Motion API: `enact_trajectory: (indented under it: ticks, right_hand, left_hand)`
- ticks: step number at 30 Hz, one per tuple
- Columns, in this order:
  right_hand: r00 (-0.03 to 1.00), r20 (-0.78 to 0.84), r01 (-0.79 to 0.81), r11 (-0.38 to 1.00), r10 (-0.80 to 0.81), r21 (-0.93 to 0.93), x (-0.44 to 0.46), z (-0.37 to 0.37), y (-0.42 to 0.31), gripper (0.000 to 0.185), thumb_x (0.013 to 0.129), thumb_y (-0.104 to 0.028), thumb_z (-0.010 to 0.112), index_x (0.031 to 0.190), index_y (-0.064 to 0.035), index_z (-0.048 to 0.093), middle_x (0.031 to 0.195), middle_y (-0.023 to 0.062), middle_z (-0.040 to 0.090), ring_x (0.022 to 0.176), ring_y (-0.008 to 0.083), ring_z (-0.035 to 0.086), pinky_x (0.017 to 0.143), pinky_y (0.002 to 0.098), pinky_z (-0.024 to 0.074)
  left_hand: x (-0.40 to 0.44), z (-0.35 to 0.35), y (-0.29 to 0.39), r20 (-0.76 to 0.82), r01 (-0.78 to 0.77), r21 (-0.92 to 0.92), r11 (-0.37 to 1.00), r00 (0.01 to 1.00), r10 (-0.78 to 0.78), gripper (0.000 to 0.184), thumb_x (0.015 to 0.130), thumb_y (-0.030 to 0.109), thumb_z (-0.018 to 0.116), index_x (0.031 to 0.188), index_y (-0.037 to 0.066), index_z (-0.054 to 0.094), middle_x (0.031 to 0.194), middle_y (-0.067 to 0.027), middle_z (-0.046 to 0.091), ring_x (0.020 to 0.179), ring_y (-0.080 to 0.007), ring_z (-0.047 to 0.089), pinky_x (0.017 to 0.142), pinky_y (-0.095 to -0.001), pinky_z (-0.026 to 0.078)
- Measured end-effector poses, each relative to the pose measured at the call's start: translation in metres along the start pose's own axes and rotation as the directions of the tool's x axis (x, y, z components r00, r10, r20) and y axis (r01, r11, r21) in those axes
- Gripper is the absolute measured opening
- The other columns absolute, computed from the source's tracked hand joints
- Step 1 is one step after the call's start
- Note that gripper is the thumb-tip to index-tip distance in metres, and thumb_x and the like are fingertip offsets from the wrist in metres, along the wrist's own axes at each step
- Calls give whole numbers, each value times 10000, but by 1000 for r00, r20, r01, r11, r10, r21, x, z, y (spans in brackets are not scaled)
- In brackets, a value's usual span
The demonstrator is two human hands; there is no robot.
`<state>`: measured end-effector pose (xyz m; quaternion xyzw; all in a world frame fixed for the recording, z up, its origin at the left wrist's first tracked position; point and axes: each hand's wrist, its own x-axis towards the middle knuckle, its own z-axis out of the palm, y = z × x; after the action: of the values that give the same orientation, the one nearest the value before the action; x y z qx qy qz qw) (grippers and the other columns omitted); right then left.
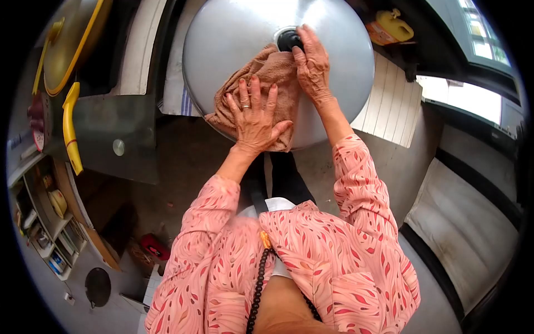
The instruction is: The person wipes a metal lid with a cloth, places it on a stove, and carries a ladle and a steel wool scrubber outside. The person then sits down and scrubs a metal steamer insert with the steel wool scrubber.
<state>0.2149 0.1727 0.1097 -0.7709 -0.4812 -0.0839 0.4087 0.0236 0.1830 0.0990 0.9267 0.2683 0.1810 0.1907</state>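
A large, round silver metal lid (pixel 339 72) fills the top middle of the head view, with a black knob (pixel 288 40) at its centre. A brown cloth (pixel 286 69) lies bunched over the lid's near left part. Flat on that cloth rests my left hand (pixel 255 114), fingers spread and a ring on one of them. My right hand (pixel 314 64) is at the right side of the knob, fingers and thumb closed against it. Whatever lies under the lid is hidden.
At upper left is a yellow-rimmed pan lid (pixel 72 47) above a yellow handle (pixel 70 128) on a dark glass-like surface (pixel 119 125). A yellow jug (pixel 392 26) stands at upper right. Shelves (pixel 58 222) with small items are at lower left, a pale padded seat (pixel 456 222) at right.
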Motion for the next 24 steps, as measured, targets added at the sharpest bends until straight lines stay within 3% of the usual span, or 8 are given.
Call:
enact_trajectory:
  ticks: [3, 8, 15, 19, 22, 23, 24]
  right_hand:
    - [999, 10, -49, 996, 48, 69, -3, 12, 10, 308, 877, -160, 521, 1172, -82, 564, 1167, 102, 582, 1132, 292, 503, 1016, 406, 297]
    - [997, -54, -52, 996, 56, 76, -4, 17, 10, 294, 857, -177, 544, 1127, -64, 573, 1116, 118, 591, 1093, 309, 515, 969, 408, 358]
    - [999, -35, -20, 999, 21, 38, -1, 14, 5, 347, 834, -169, 570, 1158, -49, 544, 1129, 128, 575, 1080, 327, 516, 972, 431, 354]
    - [999, 5, -38, 999, 38, 17, -1, 13, 6, 361, 834, -189, 574, 1162, -42, 536, 1147, 127, 568, 1092, 329, 514, 973, 439, 350]
    - [999, 12, -45, 999, 45, -4, 2, 12, 5, 390, 829, -230, 596, 1166, -45, 533, 1152, 123, 567, 1092, 327, 516, 968, 440, 351]
    - [999, 19, -43, 999, 43, -8, 3, 12, 4, 397, 828, -239, 600, 1168, -47, 532, 1154, 123, 567, 1092, 327, 516, 967, 440, 352]
    - [999, 24, -38, 999, 39, -25, 3, 12, 4, 414, 825, -257, 613, 1172, -48, 528, 1153, 121, 569, 1091, 325, 518, 959, 436, 361]
  left_hand:
    - [15, 2, -11, 31, 30, 54, 998, 999, -32, 765, 745, 475, 625, 1385, 163, 345, 1478, -187, 169, 1351, -413, 148, 1011, -632, 124]
    - [85, -8, -47, 29, -25, 151, 988, 999, 21, 547, 775, 278, 580, 1308, 216, 471, 1469, -113, 251, 1335, -349, 237, 1016, -601, 179]
    - [182, 23, -56, -17, 23, 177, 984, 1000, -21, 481, 863, 334, 500, 1335, 292, 422, 1460, -76, 279, 1322, -389, 253, 981, -694, 154]
    - [136, 13, -51, 9, -71, 68, 995, 997, 70, 483, 854, 397, 517, 1322, 298, 445, 1461, -61, 280, 1311, -377, 285, 970, -697, 148]
    - [169, 10, -59, 34, -116, 113, 987, 993, 113, 488, 807, 363, 587, 1280, 300, 483, 1400, -54, 370, 1263, -356, 339, 909, -734, 197]
    - [193, 13, -67, 35, -170, 127, 977, 985, 167, 463, 819, 377, 560, 1270, 304, 486, 1402, -50, 363, 1253, -371, 337, 849, -771, 198]
    - [218, 15, -74, 99, -183, 157, 971, 981, 169, 440, 846, 410, 502, 1277, 323, 474, 1429, -38, 322, 1274, -380, 313, 872, -767, 171]
